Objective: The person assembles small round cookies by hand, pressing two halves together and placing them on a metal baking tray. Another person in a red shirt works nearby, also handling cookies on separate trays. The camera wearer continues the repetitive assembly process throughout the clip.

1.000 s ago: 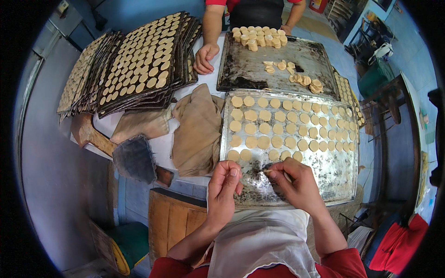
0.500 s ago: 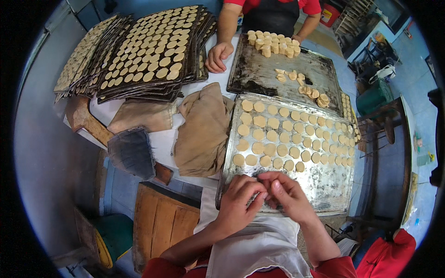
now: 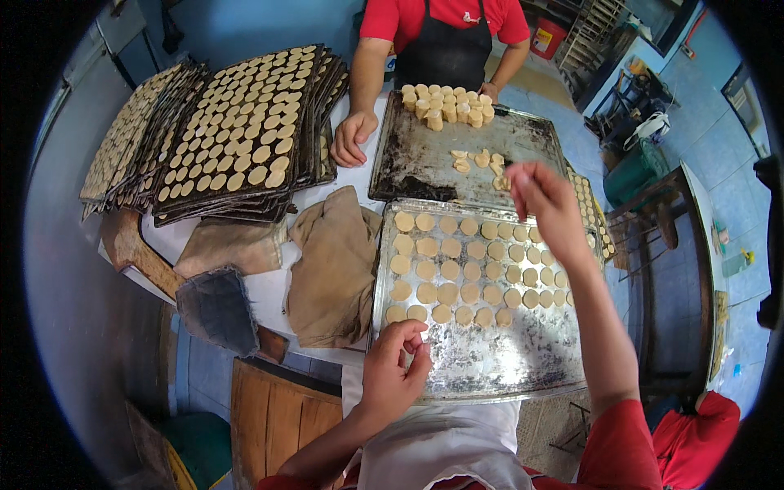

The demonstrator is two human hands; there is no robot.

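My left hand (image 3: 396, 365) is curled with thumb and fingers close together, over the near left part of the shiny metal baking tray (image 3: 531, 363). Whether anything small is between its fingers I cannot make out. My right hand (image 3: 545, 204) is stretched forward above the tray's far edge, beside loose dough discs (image 3: 496, 163) on the darker tray (image 3: 384, 159); its fingers are bent and smeared by motion, and it hides part of the discs. Flat round dough pieces (image 3: 447, 294) lie in rows on the shiny tray.
Short stacks of dough discs (image 3: 449, 106) stand on the far tray before a person in a black apron (image 3: 445, 53), whose hand (image 3: 354, 139) rests on the table. Piled trays of discs (image 3: 245, 135) are at left. Brown cloths (image 3: 331, 269) and a dark blue cloth (image 3: 216, 310) lie nearer.
My right hand has moved away from my left, forward to the far tray. My left hand stays low over the near tray. The view has shifted, so the trays appear lower and further left.
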